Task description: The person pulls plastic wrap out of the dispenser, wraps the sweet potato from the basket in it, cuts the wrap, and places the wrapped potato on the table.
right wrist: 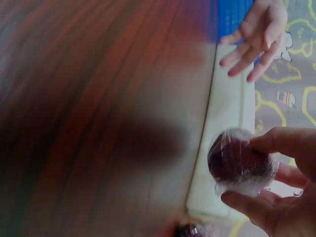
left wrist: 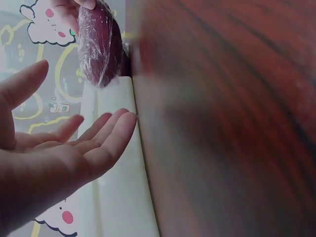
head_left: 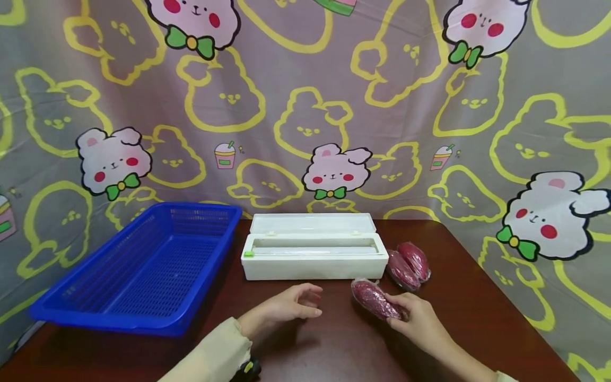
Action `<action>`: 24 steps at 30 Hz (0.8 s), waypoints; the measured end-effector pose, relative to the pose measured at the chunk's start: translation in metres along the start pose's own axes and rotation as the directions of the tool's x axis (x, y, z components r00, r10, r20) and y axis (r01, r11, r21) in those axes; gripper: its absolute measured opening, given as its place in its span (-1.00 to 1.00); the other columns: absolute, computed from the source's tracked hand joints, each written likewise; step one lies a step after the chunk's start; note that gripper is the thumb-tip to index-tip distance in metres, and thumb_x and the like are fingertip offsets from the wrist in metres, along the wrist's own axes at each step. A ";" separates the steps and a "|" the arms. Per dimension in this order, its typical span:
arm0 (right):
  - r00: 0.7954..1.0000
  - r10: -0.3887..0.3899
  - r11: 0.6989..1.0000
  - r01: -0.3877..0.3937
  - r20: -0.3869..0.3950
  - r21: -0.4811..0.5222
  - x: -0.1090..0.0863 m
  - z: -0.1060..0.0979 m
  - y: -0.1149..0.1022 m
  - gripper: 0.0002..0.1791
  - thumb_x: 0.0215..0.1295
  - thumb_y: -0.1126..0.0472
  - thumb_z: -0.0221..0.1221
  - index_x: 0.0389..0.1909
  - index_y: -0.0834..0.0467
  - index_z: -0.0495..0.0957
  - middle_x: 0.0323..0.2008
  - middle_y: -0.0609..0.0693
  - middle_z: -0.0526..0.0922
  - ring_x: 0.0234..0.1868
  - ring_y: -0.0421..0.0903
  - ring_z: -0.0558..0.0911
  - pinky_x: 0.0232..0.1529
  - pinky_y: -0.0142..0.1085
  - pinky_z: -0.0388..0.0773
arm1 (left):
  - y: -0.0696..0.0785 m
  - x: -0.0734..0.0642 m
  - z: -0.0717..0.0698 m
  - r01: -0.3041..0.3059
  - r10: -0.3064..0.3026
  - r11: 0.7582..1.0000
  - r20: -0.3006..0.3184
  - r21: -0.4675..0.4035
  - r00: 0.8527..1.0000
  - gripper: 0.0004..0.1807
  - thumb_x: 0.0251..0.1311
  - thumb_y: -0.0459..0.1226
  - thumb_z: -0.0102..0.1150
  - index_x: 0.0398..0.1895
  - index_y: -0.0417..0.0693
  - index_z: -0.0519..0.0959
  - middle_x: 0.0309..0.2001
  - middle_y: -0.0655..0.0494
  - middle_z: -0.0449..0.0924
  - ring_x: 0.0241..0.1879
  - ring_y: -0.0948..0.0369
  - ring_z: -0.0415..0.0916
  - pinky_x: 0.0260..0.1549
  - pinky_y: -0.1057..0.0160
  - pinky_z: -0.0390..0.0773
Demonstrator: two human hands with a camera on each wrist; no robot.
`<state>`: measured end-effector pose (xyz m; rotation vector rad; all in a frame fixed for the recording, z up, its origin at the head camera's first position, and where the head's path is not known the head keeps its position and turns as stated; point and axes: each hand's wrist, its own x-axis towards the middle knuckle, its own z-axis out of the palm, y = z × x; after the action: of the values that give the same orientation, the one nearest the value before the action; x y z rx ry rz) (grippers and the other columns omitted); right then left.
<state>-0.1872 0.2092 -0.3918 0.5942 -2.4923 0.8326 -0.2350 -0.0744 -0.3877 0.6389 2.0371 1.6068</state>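
A purple-red sweet potato wrapped in clear plastic film is held by its near end in my right hand, between thumb and fingers, above the table. The right wrist view shows the loose film crinkled round the sweet potato. To its left, my left hand hovers with fingers spread and slightly bent, touching nothing. The left wrist view shows a gap between the left hand and the sweet potato. Two more wrapped sweet potatoes lie side by side beyond my right hand.
Behind my hands stands a white cling film dispenser, its lid raised and a film roll inside. At the left sits a blue plastic basket. A patterned curtain hangs behind the dark wooden table.
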 end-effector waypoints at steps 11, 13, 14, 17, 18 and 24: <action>0.987 0.138 0.960 -0.112 0.085 -0.258 0.001 -0.003 0.002 -0.54 -0.39 0.26 0.45 -0.36 0.24 0.51 -0.47 0.00 0.40 -0.54 -0.19 0.35 -0.56 -0.31 0.36 | 0.008 -0.006 -0.001 0.000 -0.004 0.997 0.056 0.077 0.998 -0.58 0.11 -0.36 0.12 0.04 -0.37 0.37 -0.08 -0.15 0.43 -0.25 0.23 0.37 -0.31 0.29 0.41; 0.979 0.165 0.954 -0.128 0.119 -0.271 0.001 -0.001 0.001 -0.46 -0.41 0.18 0.48 -0.32 0.24 0.47 -0.45 0.01 0.36 -0.53 -0.17 0.36 -0.55 -0.28 0.38 | 0.009 -0.005 -0.001 0.003 -0.007 0.997 0.060 0.078 0.998 -0.58 0.11 -0.35 0.12 0.04 -0.37 0.38 -0.08 -0.15 0.43 -0.25 0.23 0.37 -0.30 0.28 0.41; 0.977 0.171 0.954 -0.132 0.128 -0.270 0.001 0.000 0.001 -0.41 -0.43 0.14 0.48 -0.30 0.24 0.45 -0.43 0.02 0.35 -0.52 -0.16 0.37 -0.56 -0.27 0.39 | 0.009 -0.005 -0.001 0.003 -0.007 0.997 0.061 0.077 0.998 -0.59 0.11 -0.35 0.12 0.03 -0.37 0.38 -0.10 -0.13 0.44 -0.27 0.23 0.37 -0.31 0.28 0.41; 0.973 0.183 0.944 -0.132 0.144 -0.303 0.000 0.002 0.000 -0.29 -0.46 0.00 0.48 -0.22 0.22 0.42 -0.41 0.03 0.33 -0.52 -0.14 0.39 -0.60 -0.26 0.38 | 0.008 -0.005 0.000 0.004 -0.010 0.997 0.069 0.077 0.998 -0.59 0.12 -0.34 0.12 0.02 -0.37 0.39 -0.11 -0.12 0.44 -0.29 0.25 0.37 -0.32 0.29 0.40; 0.972 0.181 0.939 -0.127 0.147 -0.318 -0.001 0.003 -0.001 -0.25 -0.47 -0.04 0.47 -0.19 0.22 0.41 -0.41 0.03 0.33 -0.53 -0.14 0.39 -0.64 -0.26 0.36 | 0.008 -0.005 0.000 0.005 -0.010 0.997 0.069 0.080 0.998 -0.59 0.12 -0.34 0.12 0.02 -0.37 0.39 -0.11 -0.12 0.44 -0.29 0.24 0.37 -0.33 0.29 0.40; 0.972 0.180 0.896 -0.098 0.153 -0.432 -0.008 0.001 -0.005 -0.21 -0.38 -0.20 0.38 -0.10 0.18 0.42 -0.43 0.02 0.36 -0.55 -0.11 0.41 -0.73 -0.27 0.30 | 0.003 -0.007 0.003 -0.007 0.005 0.989 0.013 0.150 1.000 -0.53 0.10 -0.33 0.15 0.08 -0.33 0.33 0.02 -0.22 0.36 -0.10 0.01 0.40 -0.25 0.17 0.44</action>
<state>-0.1786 0.2065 -0.3946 0.3568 -2.7972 0.2656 -0.2272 -0.0761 -0.3847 0.7070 2.1637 1.4589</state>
